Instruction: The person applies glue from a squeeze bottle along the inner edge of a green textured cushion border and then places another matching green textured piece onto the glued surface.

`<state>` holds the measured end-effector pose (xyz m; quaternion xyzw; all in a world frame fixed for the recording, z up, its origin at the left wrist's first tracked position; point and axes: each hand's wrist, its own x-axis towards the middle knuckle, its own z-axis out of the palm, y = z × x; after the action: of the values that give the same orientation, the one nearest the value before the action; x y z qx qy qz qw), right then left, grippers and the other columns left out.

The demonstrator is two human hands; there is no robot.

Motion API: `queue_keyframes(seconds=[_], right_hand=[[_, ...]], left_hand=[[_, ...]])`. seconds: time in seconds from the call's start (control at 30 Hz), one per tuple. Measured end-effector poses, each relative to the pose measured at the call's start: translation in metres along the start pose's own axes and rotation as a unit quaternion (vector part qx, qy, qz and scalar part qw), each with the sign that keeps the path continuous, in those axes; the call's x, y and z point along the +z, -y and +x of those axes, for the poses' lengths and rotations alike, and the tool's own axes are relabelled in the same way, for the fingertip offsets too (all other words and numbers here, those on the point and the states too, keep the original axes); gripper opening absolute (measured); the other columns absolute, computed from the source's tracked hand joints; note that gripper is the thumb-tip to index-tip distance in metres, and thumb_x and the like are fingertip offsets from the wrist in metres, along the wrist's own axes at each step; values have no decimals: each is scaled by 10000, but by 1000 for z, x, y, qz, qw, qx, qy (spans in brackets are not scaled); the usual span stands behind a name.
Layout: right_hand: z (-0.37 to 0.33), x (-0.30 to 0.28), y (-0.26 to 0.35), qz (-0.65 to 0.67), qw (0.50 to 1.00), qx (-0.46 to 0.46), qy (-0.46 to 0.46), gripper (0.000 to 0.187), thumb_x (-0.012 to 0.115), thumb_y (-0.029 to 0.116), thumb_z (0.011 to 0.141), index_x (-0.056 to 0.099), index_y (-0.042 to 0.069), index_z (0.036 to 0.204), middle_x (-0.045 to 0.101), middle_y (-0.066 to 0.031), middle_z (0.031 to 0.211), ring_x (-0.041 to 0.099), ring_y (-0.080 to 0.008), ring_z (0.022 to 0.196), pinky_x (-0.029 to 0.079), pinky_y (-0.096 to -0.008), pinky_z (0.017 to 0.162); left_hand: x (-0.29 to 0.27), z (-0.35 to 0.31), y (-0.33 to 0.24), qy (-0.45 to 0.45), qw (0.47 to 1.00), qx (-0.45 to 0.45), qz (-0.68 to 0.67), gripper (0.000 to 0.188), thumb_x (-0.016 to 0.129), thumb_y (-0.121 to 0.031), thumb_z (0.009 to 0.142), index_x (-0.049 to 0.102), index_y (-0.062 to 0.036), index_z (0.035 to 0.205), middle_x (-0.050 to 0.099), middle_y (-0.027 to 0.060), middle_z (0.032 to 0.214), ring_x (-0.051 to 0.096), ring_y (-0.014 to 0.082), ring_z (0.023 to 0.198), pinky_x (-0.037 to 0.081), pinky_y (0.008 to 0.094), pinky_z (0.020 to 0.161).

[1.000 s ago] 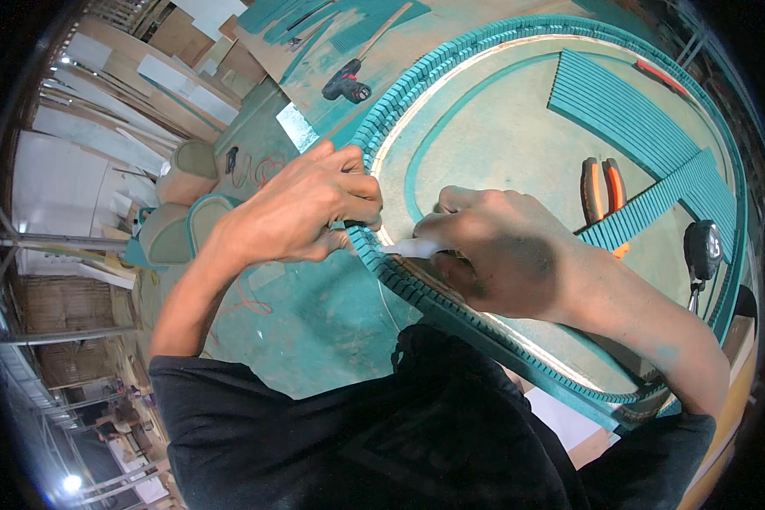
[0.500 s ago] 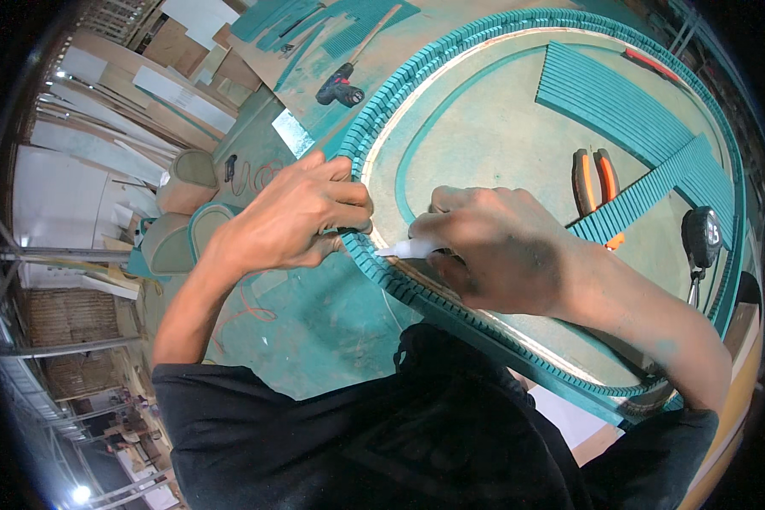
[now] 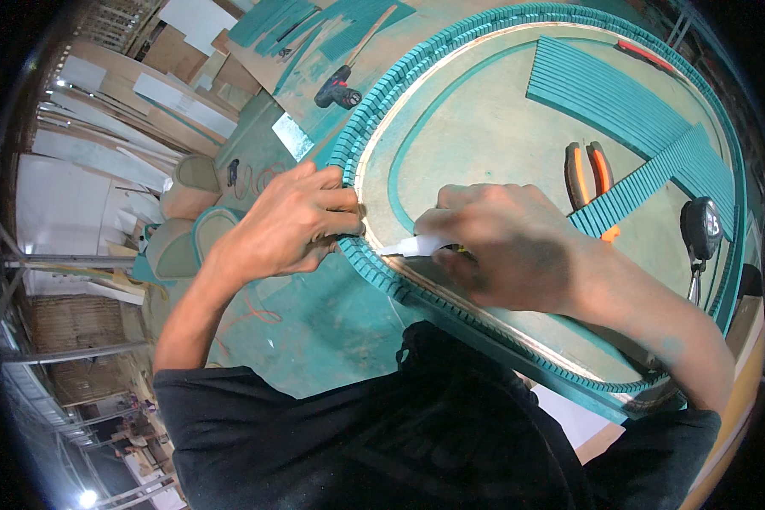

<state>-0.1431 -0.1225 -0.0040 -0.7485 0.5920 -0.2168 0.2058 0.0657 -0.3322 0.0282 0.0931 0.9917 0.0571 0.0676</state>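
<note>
A rounded panel (image 3: 476,127) is bordered by a teal slotted strip (image 3: 372,265) standing along its rim. At the panel's left end, my left hand (image 3: 293,219) is closed on this strip, fingers over the top and thumb below. My right hand (image 3: 510,251) is wrapped round a small white bottle (image 3: 421,246) with a narrow nozzle, which looks like glue. The nozzle tip points left at the seam between strip and panel, just below my left fingers. Most of the bottle is hidden in my palm.
On the panel lie orange-and-black pliers (image 3: 578,177), loose teal slotted pieces (image 3: 608,93), a black tape measure (image 3: 702,229) and a red-handled tool (image 3: 643,56). A cordless drill (image 3: 337,89) rests on the board beyond. Curved forms (image 3: 191,189) and a cable stand on the left.
The view has shifted slightly. My left hand stays on the strip, while the bottle in my right hand keeps nearly the same place, its nozzle still at the seam.
</note>
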Motion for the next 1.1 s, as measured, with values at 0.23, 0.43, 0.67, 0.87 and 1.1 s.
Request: queue_keyframes(seconds=[0.23,0.43,0.67,0.87,1.1], right_hand=[[-19,-10,-1,3,1000,31,3,136,708,88,911,674,75,1042,667,-140,974,707,-335,822,577,-447,725],[-30,-13,0,49,998,40,-8,92,675,103,887,721,40,936,716,-199,951,729,-398,912,594,-475,798],[-37,-16,1,64,997,27,-16,91,685,38,853,715,41,939,723,-186,912,735,-383,898,589,-478,780],[-35,-12,-2,26,999,25,-21,66,677,44,881,702,41,942,723,-167,832,745,-386,894,601,-467,784],[-25,-4,-6,-36,999,-15,-8,180,724,27,867,692,60,1041,679,-127,954,701,-330,889,573,-442,830]], left_hand=[[1,-1,2,10,1000,0,-21,384,816,-50,590,726,-86,961,618,1,969,554,260,921,459,404,791],[-2,-1,0,10,999,-19,-35,424,846,-69,632,740,-110,1041,633,4,992,563,266,976,459,427,859],[0,-8,-9,-6,998,-60,-23,555,857,-79,610,772,-130,1156,713,3,1082,549,272,967,434,409,881],[-3,-6,-26,-30,991,-107,-74,564,886,-190,709,717,-107,1241,714,34,1109,567,276,1023,423,418,909],[9,-4,-39,-23,993,-53,-100,433,871,-332,779,703,-97,1102,669,51,1095,592,275,1091,403,421,935]])
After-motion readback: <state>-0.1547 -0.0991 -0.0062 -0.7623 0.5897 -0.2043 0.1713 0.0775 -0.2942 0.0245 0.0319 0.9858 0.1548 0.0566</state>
